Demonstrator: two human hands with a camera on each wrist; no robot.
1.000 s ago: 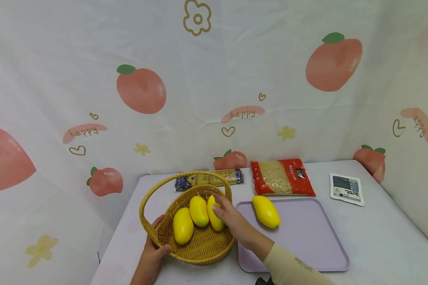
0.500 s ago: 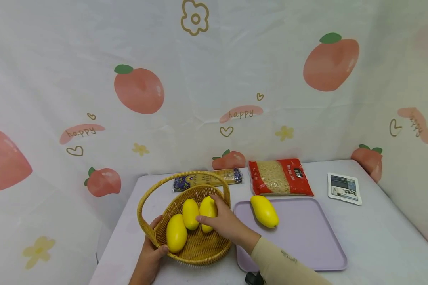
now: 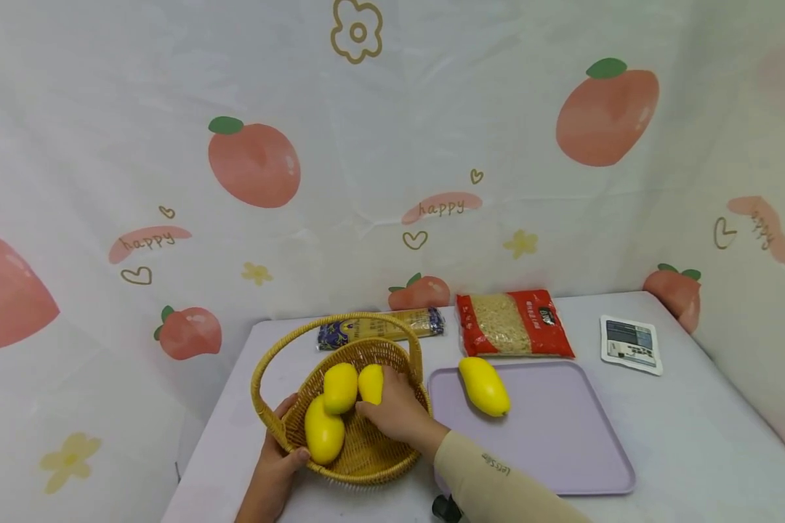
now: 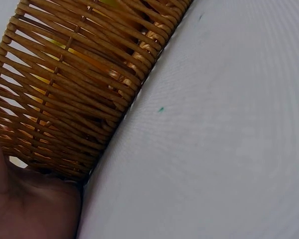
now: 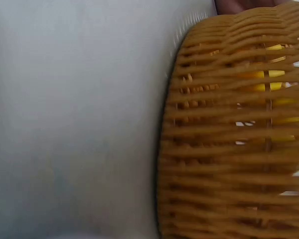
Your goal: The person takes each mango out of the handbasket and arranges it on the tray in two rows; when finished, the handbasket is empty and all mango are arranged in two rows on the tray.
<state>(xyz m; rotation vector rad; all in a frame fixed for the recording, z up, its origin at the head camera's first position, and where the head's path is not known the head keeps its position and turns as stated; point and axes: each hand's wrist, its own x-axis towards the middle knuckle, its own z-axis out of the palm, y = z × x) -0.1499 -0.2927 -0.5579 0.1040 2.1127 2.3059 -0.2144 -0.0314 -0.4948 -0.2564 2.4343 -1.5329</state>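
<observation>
A yellow wicker basket (image 3: 366, 454) with a tall arched handle stands on the table at centre-left. My left hand (image 3: 278, 461) grips its left side, thumb over the rim and fingers along the outside. Inside lie three yellow mangoes: the front-left mango (image 3: 324, 431), the middle mango (image 3: 340, 386) overlapping its top, and the right mango (image 3: 370, 382). Reaching over the basket's right side, my right hand (image 3: 397, 408) holds the right mango, its fingers partly hiding it. Both wrist views show mostly the woven wall (image 4: 74, 99) from outside, with yellow glimpsed through the gaps.
Right of the basket is a lilac tray (image 3: 549, 436) with one mango (image 3: 484, 386) at its back left. Behind stand a noodle packet (image 3: 392, 323) and a red bag of grain (image 3: 513, 323). A white flat packet (image 3: 631, 345) lies far right.
My right hand has moved left and lower into the basket and taken hold of the right mango. The mangoes have shifted left and closer together. My left hand stays on the basket.
</observation>
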